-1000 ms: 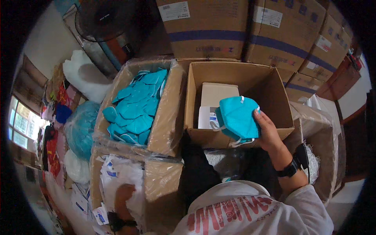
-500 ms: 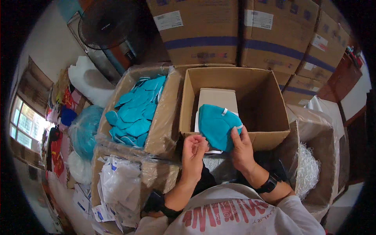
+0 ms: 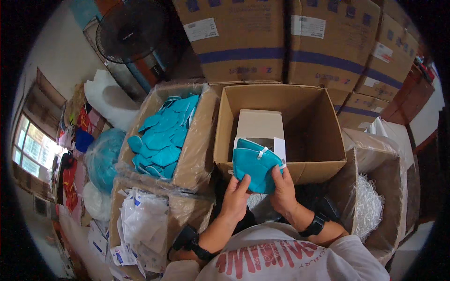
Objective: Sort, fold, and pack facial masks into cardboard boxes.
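A teal folded face mask [image 3: 255, 169] with a white strap and a small pale clip along its top edge is held between both hands, close to the near rim of an open cardboard box [image 3: 300, 171]. It looks like more than one layer, perhaps two masks together. My left hand [image 3: 237, 194] grips its lower left side with the thumb in front. On its right side my right hand [image 3: 283, 189] pinches it, thumb forward too. Just behind the mask, a small white carton [image 3: 260, 124] stands inside the box, partly hidden.
At the left, a plastic-lined box [image 3: 199, 154] contains a heap of teal masks [image 3: 161, 136]. Nearer lie flat plastic packets [image 3: 143, 213]. White straps [image 3: 368, 206] fill part of a box at the right. Large cartons [image 3: 243, 61] are stacked behind, beside a black fan [image 3: 129, 35].
My left hand has gone from a loose pinch beside the mask to gripping its left side. The mask has come slightly lower and nearer, and its top edge shows layers.
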The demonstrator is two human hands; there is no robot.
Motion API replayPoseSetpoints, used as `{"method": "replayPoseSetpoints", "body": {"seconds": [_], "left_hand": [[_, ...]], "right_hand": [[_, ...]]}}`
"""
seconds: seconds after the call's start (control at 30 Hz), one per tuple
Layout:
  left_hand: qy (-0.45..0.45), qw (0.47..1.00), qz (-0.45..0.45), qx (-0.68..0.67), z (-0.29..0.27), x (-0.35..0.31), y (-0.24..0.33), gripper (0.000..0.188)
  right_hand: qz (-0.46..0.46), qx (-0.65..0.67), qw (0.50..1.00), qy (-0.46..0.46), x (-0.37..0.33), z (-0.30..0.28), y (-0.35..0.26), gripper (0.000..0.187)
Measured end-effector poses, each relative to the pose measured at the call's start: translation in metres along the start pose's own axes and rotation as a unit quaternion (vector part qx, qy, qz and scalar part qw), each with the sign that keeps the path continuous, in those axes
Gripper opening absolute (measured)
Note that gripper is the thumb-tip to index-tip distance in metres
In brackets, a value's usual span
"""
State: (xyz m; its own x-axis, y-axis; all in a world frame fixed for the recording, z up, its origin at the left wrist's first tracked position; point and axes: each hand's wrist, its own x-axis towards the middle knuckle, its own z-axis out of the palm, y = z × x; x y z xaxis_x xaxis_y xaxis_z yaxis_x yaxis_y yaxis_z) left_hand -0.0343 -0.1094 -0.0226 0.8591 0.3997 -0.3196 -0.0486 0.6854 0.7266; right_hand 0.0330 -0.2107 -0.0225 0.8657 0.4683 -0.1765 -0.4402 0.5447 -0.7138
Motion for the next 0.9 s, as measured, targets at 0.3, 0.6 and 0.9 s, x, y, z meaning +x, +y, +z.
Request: {"method": "replayPoseSetpoints", "body": {"seconds": [0.3, 0.6, 0.9], "left_hand": [[-0.100, 0.981, 0.002, 0.166, -0.045, -0.001, 0.042, 0.028], [0.115, 0.975, 0.142, 0.124, -0.079, 0.007, 0.084, 0.035], [-0.270, 0.955, -0.111, 0.047, -0.013, 0.004, 0.041, 0.039]], "right_hand": [[0.092, 0.137, 0.986, 0.039, 0.023, -0.020, -0.019, 0.041], [0.079, 0.129, 0.986, 0.062, 0.032, -0.052, -0.008, 0.039], [0.159, 0.102, 0.982, -0.001, 0.009, -0.021, -0.012, 0.036]]}}
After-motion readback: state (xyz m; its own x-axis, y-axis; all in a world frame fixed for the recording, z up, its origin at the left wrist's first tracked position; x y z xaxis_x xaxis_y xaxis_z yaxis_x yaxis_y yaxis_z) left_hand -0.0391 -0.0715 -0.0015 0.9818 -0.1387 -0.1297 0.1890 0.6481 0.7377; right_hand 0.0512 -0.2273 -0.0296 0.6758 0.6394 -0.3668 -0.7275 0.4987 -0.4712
